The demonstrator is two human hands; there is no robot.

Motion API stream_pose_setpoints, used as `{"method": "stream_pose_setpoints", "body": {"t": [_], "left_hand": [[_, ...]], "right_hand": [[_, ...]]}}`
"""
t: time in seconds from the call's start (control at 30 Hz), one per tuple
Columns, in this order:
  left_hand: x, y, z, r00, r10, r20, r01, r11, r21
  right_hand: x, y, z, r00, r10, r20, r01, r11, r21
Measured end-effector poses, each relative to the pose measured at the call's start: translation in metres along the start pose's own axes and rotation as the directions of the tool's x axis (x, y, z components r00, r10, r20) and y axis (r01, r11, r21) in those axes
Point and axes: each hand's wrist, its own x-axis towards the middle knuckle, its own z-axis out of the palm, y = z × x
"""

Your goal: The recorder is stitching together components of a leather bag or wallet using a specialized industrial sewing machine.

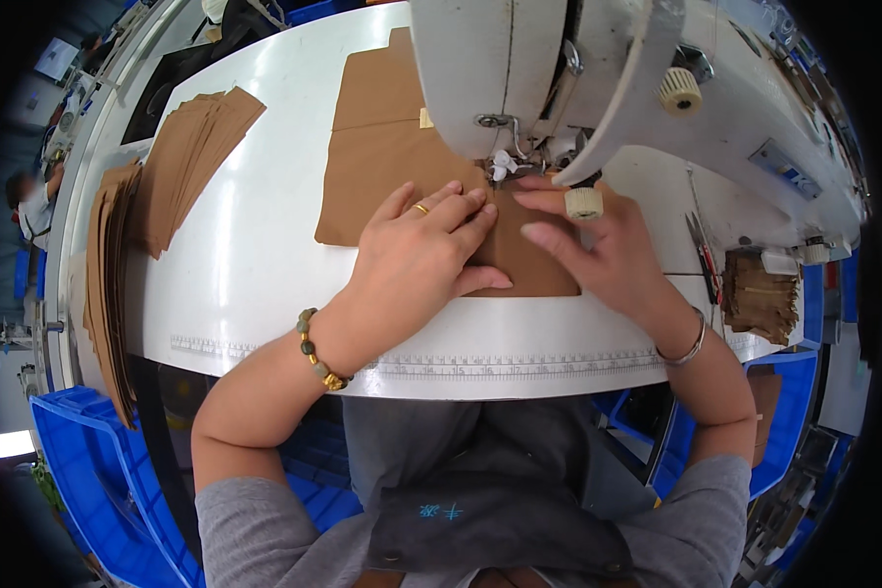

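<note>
A brown fabric piece (539, 269) lies on the white sewing table, its far edge at the presser foot (503, 169) of a white sewing machine (475, 73). My left hand (416, 240), ringed, rests flat on the brown cloth just left of the foot, fingers stretched out. To the right of the needle area is my right hand (608, 245), its fingers apart over the piece, partly covered by the machine's knob and slightly blurred. A larger brown panel (377, 176) with a small pale tag spreads behind my left hand. The needle tip is hard to make out.
Stacked brown fabric pieces (181, 162) lie at the left, and more (108, 265) hang over the table's edge. Red-handled scissors (704, 257) and a bundle of small brown pieces (760, 297) sit at the right. Blue bins (93, 470) flank the table; a ruler strip (441, 366) runs along its front.
</note>
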Motion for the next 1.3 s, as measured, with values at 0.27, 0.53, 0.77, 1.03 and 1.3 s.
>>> {"method": "stream_pose_setpoints", "body": {"t": [0.27, 0.53, 0.77, 1.03, 1.3], "left_hand": [[0.002, -0.002, 0.004, 1.0, 0.016, -0.016, -0.015, 0.999, 0.034], [0.007, -0.005, 0.008, 0.999, 0.012, -0.05, -0.01, 0.999, 0.039], [0.009, -0.006, 0.008, 0.999, 0.009, -0.033, -0.008, 0.999, 0.04], [0.011, -0.008, 0.009, 0.999, 0.004, -0.045, -0.003, 1.0, 0.031], [0.01, -0.007, 0.009, 0.999, -0.002, -0.041, 0.003, 0.999, 0.033]], "right_hand": [[-0.006, 0.006, 0.019, 0.935, -0.347, 0.075, 0.281, 0.593, -0.755], [-0.002, 0.009, 0.018, 0.923, -0.381, 0.057, 0.292, 0.595, -0.749], [-0.001, 0.008, 0.016, 0.926, -0.373, 0.062, 0.288, 0.59, -0.754], [0.001, 0.007, 0.015, 0.923, -0.378, 0.066, 0.292, 0.579, -0.761], [0.001, 0.007, 0.016, 0.924, -0.376, 0.071, 0.293, 0.578, -0.762]]}}
